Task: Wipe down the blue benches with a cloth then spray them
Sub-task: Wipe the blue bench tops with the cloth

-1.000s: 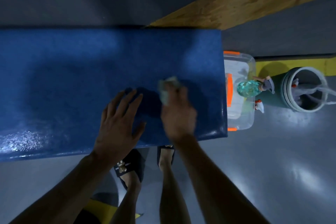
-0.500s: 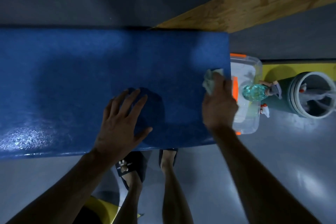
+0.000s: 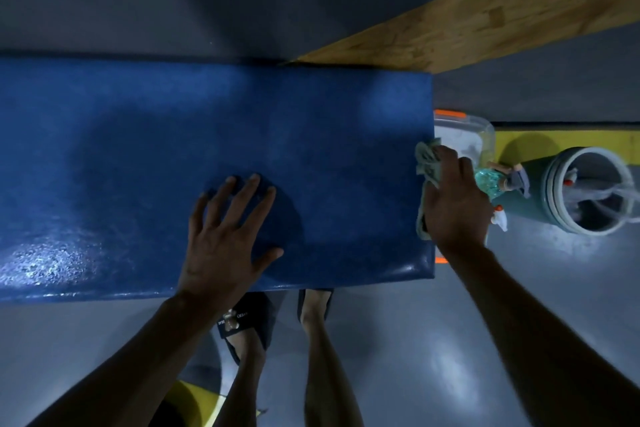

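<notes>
A long blue padded bench (image 3: 173,135) runs across the view, with wet sheen near its front left. My left hand (image 3: 225,239) lies flat on the bench top, fingers spread, holding nothing. My right hand (image 3: 453,204) presses a pale green cloth (image 3: 427,163) against the bench's right end edge. A spray bottle (image 3: 491,182) with turquoise liquid lies just right of that hand, on top of a clear bin.
A clear plastic bin (image 3: 464,130) with orange clips sits on the floor at the bench's right end. A green bucket (image 3: 585,191) holding more bottles stands further right. A wooden plank (image 3: 485,17) runs behind. My feet (image 3: 249,322) are below the bench's front edge.
My right hand slid the cloth rightward from the bench's middle to its right end edge. The left hand stayed flat in place.
</notes>
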A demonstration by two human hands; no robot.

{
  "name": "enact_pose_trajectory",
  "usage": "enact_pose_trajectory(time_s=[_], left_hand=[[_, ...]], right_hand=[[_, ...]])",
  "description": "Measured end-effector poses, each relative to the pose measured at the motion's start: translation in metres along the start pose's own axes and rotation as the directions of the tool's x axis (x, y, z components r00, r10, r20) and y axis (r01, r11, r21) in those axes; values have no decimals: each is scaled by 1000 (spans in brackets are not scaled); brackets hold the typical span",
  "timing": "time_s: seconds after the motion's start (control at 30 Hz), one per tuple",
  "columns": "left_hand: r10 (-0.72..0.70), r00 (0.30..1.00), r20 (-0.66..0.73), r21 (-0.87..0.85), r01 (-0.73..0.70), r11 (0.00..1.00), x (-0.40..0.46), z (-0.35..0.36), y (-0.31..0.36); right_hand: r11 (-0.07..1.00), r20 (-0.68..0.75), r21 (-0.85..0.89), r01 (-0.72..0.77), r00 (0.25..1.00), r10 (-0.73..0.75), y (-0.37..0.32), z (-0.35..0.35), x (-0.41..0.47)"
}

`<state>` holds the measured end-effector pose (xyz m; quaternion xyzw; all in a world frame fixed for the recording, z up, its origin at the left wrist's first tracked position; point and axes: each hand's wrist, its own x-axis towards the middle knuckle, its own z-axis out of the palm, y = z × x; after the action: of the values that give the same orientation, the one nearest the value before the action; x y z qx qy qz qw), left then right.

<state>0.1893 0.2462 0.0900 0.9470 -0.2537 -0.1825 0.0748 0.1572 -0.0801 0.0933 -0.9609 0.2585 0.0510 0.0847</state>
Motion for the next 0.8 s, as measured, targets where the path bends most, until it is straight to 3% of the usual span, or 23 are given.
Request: enact_pose_trajectory(time_s=[0.07,0.13,0.23,0.3,0.33,0.37,0.4,0.47,0.5,0.57,0.63,0.7,0.77,0.8], left_hand=[[1,1000,-1,-2,-1,1000,1,1,-2],[6,1000,-10,5,-6,1000,2,1,-3],[15,1000,-10,17,-15,1000,3,2,-4],[19,1000,-18,17,-19,1000,2,3,-5],[17,1000,-20,17,-17,1000,2,3,-5],[15,1000,-23,13,-14,1000,2,3,-5],[13,1000,-24,9,-13,1000,2,3,-6],[14,1000,-20,3,-14,1000,3,3,-6],[15,1000,-15,-2,-15,1000,3,3,-5],[9,1000,-12,-14,-9,1000,3,3,-4],[-3,1000,-12,-13,3,1000,3,3,-4],[-4,1000,-9,-17,4,1000,4,2,-2],[-11,1000,-4,-15,11,1000,5,0,-3],[-13,1000,1,-13,13,1000,6,-1,-3]], right_hand=[[989,-64,89,-121,990,127,-32,15,-9],[983,-73,176,-59,995,73,-81,27,-23],[943,5,137,304,952,-307,-134,34,-42],[818,61,102,566,817,-573,-120,27,-36],[773,81,101,626,769,-634,-103,22,-27],[785,117,127,606,777,-618,-83,16,-15],[847,143,149,509,837,-528,-61,9,-3],[966,100,138,220,967,-234,-20,1,17],[987,43,135,89,995,-95,-9,0,22],[972,-41,179,-155,986,165,-14,7,23],[938,-120,225,-264,948,296,-48,20,19],[970,-147,202,-137,975,169,-90,29,10],[978,-21,177,112,994,-110,-127,31,-3],[948,36,162,275,958,-284,-137,31,-9]])
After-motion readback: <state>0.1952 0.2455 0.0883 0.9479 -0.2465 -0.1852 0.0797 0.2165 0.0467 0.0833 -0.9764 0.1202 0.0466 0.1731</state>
